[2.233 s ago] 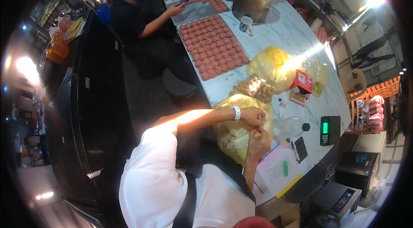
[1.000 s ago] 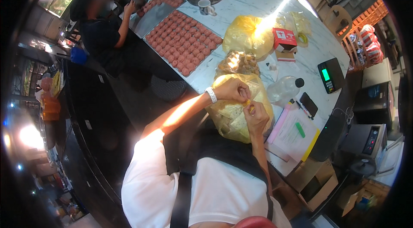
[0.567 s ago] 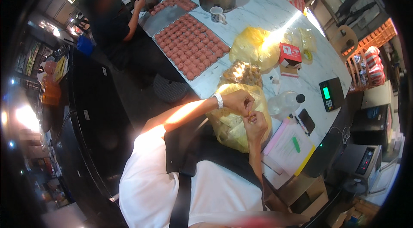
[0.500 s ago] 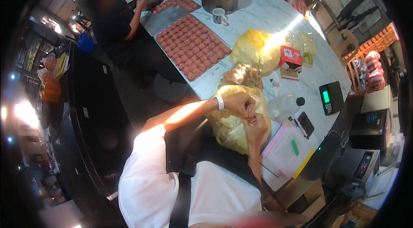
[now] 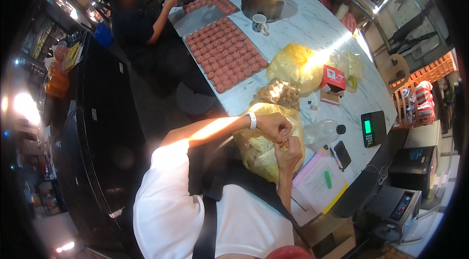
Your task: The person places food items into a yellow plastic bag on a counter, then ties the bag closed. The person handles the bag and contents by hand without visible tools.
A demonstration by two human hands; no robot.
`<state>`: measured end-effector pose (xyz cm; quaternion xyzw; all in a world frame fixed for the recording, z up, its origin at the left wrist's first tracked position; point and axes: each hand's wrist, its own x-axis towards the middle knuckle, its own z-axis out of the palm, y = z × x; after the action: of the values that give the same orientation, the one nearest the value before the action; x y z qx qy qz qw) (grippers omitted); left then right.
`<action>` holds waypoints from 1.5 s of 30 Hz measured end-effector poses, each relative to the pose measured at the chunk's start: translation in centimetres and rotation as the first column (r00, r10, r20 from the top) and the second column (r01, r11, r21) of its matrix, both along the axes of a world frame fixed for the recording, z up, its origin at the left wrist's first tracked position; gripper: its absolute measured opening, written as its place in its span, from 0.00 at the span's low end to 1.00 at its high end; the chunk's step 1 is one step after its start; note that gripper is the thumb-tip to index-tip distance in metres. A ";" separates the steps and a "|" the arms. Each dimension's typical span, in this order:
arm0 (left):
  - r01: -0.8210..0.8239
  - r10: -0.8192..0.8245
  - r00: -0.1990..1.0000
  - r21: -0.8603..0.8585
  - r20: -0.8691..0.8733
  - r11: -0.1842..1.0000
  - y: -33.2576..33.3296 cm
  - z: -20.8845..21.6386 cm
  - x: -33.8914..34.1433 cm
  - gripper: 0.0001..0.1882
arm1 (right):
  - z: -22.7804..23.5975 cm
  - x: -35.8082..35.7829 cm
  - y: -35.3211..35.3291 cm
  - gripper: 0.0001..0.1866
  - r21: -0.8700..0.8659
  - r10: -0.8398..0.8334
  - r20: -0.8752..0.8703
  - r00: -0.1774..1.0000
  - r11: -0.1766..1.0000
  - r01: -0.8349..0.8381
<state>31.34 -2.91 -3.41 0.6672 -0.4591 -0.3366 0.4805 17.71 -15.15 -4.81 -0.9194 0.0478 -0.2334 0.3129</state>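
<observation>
My left hand (image 5: 271, 126), with a white band at the wrist, is closed in a pinch. Its fingertips meet those of my right hand (image 5: 289, 153), which is also closed. Between them shows a small yellowish bit, too small to name. Just below and behind both hands sits a yellow translucent plastic bag (image 5: 254, 154) with pale contents, at the table's near edge. Beyond it lies a clear bag of brownish pieces (image 5: 277, 94), and a second yellow plastic bag (image 5: 293, 61) stands farther back.
Trays of pink meatballs (image 5: 224, 56) lie at the far left, near a co-worker (image 5: 141, 19) in dark clothes. Large metal pots (image 5: 264, 2) and a mug (image 5: 260, 23) stand behind. To my right are a clear bottle (image 5: 320, 133), papers (image 5: 317, 181), a phone (image 5: 341, 154) and a digital scale (image 5: 373, 128).
The view has shifted slightly. My hands stay together over the bag, their fingers changing position a little. More of the yellowish bit shows between them.
</observation>
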 end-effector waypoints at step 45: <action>-0.073 0.073 0.996 0.002 0.053 0.997 0.4 -0.5 -0.3 0.12 | -0.1 -1.3 0.9 0.09 -0.157 -0.119 0.051 0.992 0.980 0.126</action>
<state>31.04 -2.54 -3.91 0.6932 -0.4462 -0.3017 0.4788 16.41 -14.27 -4.90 -0.9318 0.0791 -0.2743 0.2243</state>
